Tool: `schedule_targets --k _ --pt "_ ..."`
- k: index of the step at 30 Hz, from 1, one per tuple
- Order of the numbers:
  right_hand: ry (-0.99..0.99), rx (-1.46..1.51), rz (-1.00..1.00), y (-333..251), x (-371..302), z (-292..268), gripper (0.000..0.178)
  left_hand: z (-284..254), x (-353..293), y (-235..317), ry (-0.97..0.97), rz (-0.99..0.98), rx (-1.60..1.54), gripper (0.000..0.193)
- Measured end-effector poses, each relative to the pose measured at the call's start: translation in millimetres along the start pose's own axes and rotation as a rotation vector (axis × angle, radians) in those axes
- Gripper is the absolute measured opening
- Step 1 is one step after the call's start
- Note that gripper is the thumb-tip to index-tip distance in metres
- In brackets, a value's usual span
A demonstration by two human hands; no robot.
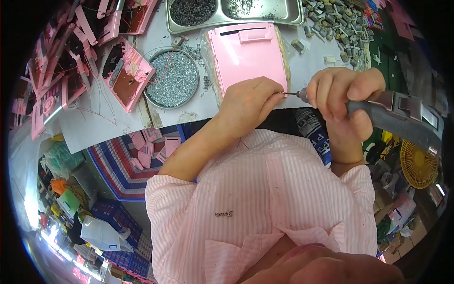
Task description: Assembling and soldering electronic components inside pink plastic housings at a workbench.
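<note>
A grey electric screwdriver [402, 120] is wrapped in the fingers of my right hand [347, 90], its thin bit pointing left. Thumb and forefinger of my left hand [250, 102] pinch together at the tip of that bit; whatever sits between them is too small to make out. Beneath and beyond the left hand lies a pink plastic panel [246, 52] with a dark slot near its far edge. The hand covers the panel's near part. Just left of it stands a round dish [196, 71] filled with small silver screws [171, 80].
At the back is a steel tray [231, 24] with dark small parts. Many small motors [338, 26] lie at the far right. Wired pink housings [127, 78] pile up on the left. Below the table edge, a striped bag [113, 165] holds pink pieces [146, 146].
</note>
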State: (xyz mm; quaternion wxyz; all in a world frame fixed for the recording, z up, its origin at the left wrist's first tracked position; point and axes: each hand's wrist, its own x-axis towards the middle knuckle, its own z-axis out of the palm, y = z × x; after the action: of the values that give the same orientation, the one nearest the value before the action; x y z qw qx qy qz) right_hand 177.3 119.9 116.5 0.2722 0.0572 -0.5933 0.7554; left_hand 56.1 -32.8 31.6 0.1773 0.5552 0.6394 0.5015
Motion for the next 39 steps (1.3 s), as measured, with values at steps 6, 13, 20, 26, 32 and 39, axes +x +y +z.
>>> schedule_targets --k 6,13,20,26,32,39 --pt "0.071 -0.048 0.0 3 0 5 0.029 6 2 -2 -0.013 -0.004 0.001 0.011" --pt "0.061 -0.004 -0.148 39 20 -35 0.021 -62 1 -16 0.343 -0.192 0.319 0.012" --pt "0.024 -0.082 -0.132 72 24 -36 0.017 -116 -50 -38 0.049 -0.558 0.663 0.013" --pt "-0.015 -0.113 -0.084 73 28 -40 0.017 -114 -49 -44 0.154 -0.518 0.72 0.012" --pt "-0.061 0.037 -0.141 43 51 -26 0.02 -116 -43 -50 0.25 -0.42 0.646 0.013" --pt "-0.112 0.098 -0.043 15 55 8 0.026 -67 -10 6 0.112 -0.259 0.156 0.008"
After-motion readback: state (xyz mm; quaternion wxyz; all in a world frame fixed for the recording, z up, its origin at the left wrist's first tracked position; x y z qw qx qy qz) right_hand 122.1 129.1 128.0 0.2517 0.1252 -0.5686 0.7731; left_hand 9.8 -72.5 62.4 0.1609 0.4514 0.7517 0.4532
